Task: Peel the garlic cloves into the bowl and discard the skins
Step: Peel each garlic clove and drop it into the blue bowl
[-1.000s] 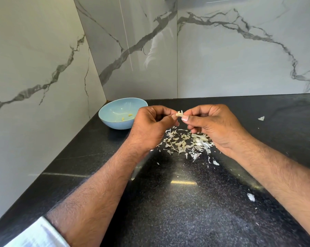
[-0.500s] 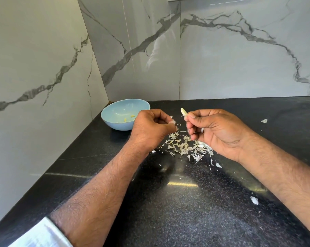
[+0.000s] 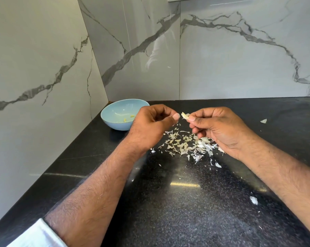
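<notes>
My right hand (image 3: 220, 127) pinches a small pale garlic clove (image 3: 184, 115) between thumb and fingers, above the counter. My left hand (image 3: 150, 125) hovers just left of the clove with its fingers curled, the thumb tip close to the clove but apart from it; I see nothing held in it. A light blue bowl (image 3: 111, 111) stands at the back left corner with a few yellowish garlic bits inside. A heap of torn garlic skins (image 3: 186, 145) lies on the black counter under both hands.
The black speckled counter (image 3: 168, 202) meets marble walls at the left and back. Stray skin flakes lie at the right (image 3: 263, 120) and front right (image 3: 253, 200). Open counter stretches in front of the skin heap.
My left hand pulled away from the clove, dipped toward the skin heap, then rose back beside the clove. My right hand kept holding the clove.
</notes>
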`<act>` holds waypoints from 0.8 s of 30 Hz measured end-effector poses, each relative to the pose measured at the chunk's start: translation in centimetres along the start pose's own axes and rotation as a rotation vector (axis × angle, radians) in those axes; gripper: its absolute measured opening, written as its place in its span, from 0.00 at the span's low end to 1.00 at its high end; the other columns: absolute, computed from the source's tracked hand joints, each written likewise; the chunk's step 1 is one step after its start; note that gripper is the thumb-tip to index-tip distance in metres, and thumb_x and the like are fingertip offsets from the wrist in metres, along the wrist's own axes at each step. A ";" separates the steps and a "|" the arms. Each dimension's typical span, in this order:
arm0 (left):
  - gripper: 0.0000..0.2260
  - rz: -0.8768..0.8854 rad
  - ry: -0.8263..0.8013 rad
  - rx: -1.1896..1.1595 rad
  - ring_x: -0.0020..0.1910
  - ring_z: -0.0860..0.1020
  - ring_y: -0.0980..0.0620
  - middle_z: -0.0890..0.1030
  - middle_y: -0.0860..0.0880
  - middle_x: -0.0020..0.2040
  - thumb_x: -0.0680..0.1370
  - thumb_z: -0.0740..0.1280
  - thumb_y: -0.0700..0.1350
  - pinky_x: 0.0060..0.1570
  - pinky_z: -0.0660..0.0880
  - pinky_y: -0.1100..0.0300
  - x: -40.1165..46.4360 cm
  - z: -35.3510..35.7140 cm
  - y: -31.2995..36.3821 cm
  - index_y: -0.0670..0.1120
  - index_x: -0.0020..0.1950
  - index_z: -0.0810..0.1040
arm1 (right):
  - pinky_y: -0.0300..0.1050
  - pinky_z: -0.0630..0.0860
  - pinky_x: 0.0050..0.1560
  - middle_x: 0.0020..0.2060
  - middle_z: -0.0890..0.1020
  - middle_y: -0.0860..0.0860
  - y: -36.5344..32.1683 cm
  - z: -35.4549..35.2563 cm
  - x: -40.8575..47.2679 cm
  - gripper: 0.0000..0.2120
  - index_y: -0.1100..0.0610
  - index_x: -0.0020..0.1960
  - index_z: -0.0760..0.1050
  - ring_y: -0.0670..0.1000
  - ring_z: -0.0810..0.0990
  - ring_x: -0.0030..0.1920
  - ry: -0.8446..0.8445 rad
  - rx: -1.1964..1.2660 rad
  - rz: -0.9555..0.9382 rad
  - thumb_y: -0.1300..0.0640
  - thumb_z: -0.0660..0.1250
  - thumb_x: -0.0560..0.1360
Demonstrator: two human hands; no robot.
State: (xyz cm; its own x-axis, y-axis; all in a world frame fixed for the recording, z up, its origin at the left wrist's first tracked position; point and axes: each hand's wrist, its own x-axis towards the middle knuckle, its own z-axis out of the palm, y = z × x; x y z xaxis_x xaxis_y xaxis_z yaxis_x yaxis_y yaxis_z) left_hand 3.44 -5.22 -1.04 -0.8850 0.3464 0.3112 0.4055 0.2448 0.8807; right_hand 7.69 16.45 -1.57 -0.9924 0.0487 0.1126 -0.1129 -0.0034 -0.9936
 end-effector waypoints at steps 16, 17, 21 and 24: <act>0.05 -0.136 -0.033 -0.122 0.41 0.84 0.59 0.89 0.45 0.44 0.82 0.73 0.41 0.44 0.74 0.69 0.1 0.6 -0.6 0.40 0.53 0.87 | 0.39 0.76 0.33 0.34 0.85 0.43 0.4 0.3 -0.1 0.01 0.47 0.46 0.87 0.39 0.76 0.31 0.099 -0.663 -0.361 0.52 0.78 0.75; 0.05 -0.135 -0.038 -0.134 0.41 0.84 0.58 0.89 0.44 0.44 0.81 0.73 0.40 0.43 0.74 0.69 0.2 0.5 -0.5 0.39 0.53 0.87 | 0.41 0.77 0.34 0.34 0.85 0.44 0.4 0.2 -0.1 0.01 0.47 0.46 0.87 0.39 0.77 0.32 0.098 -0.673 -0.377 0.52 0.78 0.76; 0.04 -0.133 -0.040 -0.113 0.42 0.85 0.57 0.89 0.45 0.44 0.81 0.74 0.40 0.43 0.75 0.68 0.1 0.5 -0.4 0.40 0.51 0.87 | 0.36 0.76 0.34 0.36 0.85 0.43 0.4 0.1 -0.1 0.01 0.48 0.46 0.87 0.40 0.79 0.34 0.101 -0.722 -0.428 0.54 0.78 0.76; 0.04 -0.117 -0.012 -0.063 0.41 0.84 0.55 0.88 0.46 0.41 0.80 0.74 0.40 0.45 0.74 0.64 0.1 0.5 -0.4 0.42 0.48 0.88 | 0.30 0.74 0.36 0.37 0.84 0.42 0.4 0.2 -0.1 0.01 0.49 0.46 0.87 0.42 0.80 0.37 0.104 -0.752 -0.472 0.55 0.78 0.75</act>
State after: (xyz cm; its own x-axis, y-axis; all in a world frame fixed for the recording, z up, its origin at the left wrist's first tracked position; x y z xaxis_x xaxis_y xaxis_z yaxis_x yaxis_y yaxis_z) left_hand 3.24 -4.83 -1.56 -0.9223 0.3297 0.2014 0.2846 0.2271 0.9314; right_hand 7.72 16.23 -2.00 -0.8370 -0.0301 0.5464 -0.4108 0.6942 -0.5910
